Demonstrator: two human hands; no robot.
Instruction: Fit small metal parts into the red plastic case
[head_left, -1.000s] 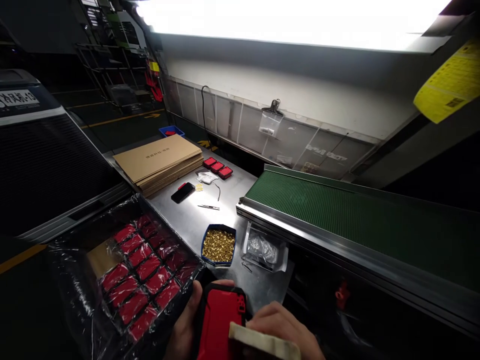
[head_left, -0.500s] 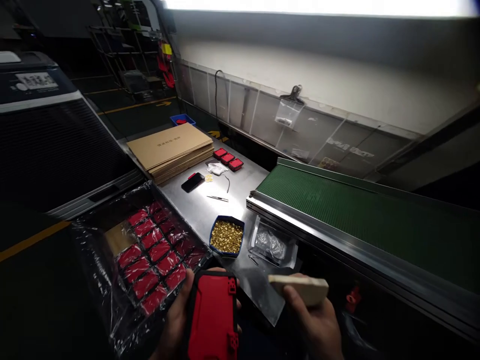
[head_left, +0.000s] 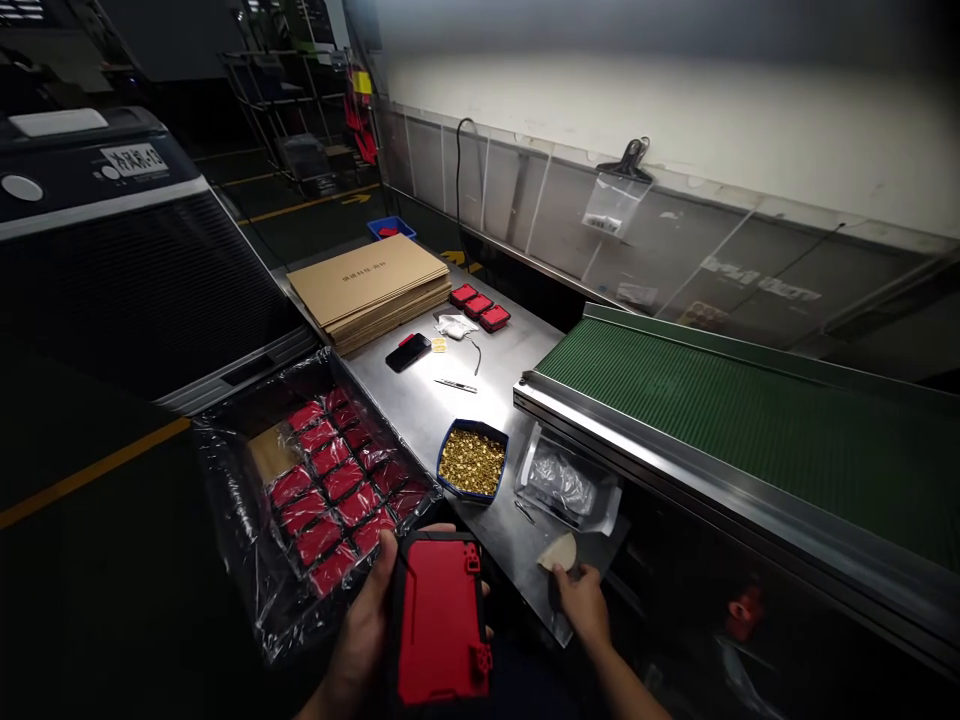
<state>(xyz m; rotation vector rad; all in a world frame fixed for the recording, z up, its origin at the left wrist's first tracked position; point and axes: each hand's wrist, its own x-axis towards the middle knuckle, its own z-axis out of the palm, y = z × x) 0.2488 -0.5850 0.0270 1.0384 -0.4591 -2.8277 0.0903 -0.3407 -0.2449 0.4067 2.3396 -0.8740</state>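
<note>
A red-and-black hard case (head_left: pixel 444 620) with two latches along its right side lies in my left hand (head_left: pixel 360 625). My thumb presses its left edge and the fingertips show on its right. My right hand (head_left: pixel 585 605) reaches to the table's near corner. Its fingers pinch a cream-coloured, round-edged pad (head_left: pixel 557 553), low over the metal or touching it; I cannot tell which. Just beyond the pad lies a small metal tool (head_left: pixel 524 512). A blue bin of small brass-coloured parts (head_left: pixel 472 460) stands farther up the table.
A plastic-lined box (head_left: pixel 225 530) of red cases stands left. On the metal table (head_left: pixel 397 400) are flat cardboard (head_left: pixel 367 280), three red cases (head_left: pixel 480 306), a phone (head_left: pixel 409 352), a thin knife (head_left: pixel 455 385) and a clear bag (head_left: pixel 562 485). A green conveyor (head_left: pixel 712 420) runs right.
My right hand has moved forward and left with the pad, down to the table corner. The case stays in my left hand. The whole view has shifted slightly.
</note>
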